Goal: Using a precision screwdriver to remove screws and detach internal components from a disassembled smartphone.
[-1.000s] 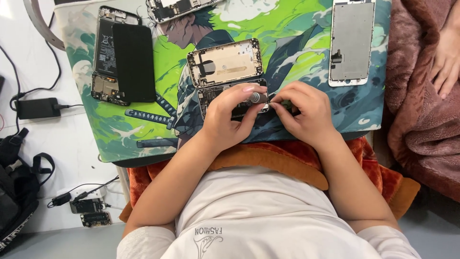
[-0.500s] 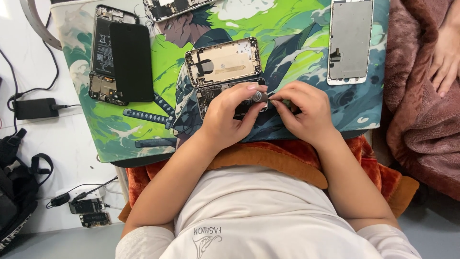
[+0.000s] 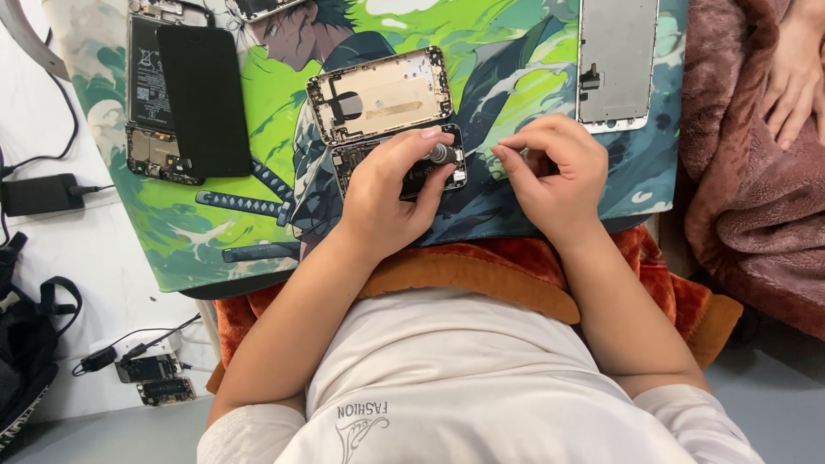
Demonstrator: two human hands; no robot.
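Note:
My left hand (image 3: 382, 193) grips a small screwdriver with a grey round cap (image 3: 443, 153) and rests on an opened phone body (image 3: 412, 176) showing dark inner parts. A gold-coloured rear housing (image 3: 382, 94) lies just beyond it, touching its far edge. My right hand (image 3: 554, 172) hovers a little to the right of the phone, apart from it. Its fingers are curled, thumb and forefinger pinched together, and nothing visible sits between them. Both phone parts lie on a green illustrated work mat (image 3: 258, 215).
A black phone over an opened frame (image 3: 185, 99) lies at the mat's left, a screen panel (image 3: 617, 60) at its upper right. A black charger brick (image 3: 39, 193) and small circuit boards (image 3: 159, 378) sit left. Another person's hand (image 3: 795, 77) rests on a brownish blanket (image 3: 756, 215).
My right hand has come off the screwdriver and phone and moved right, away from my left hand. My left hand stays on the phone with the screwdriver.

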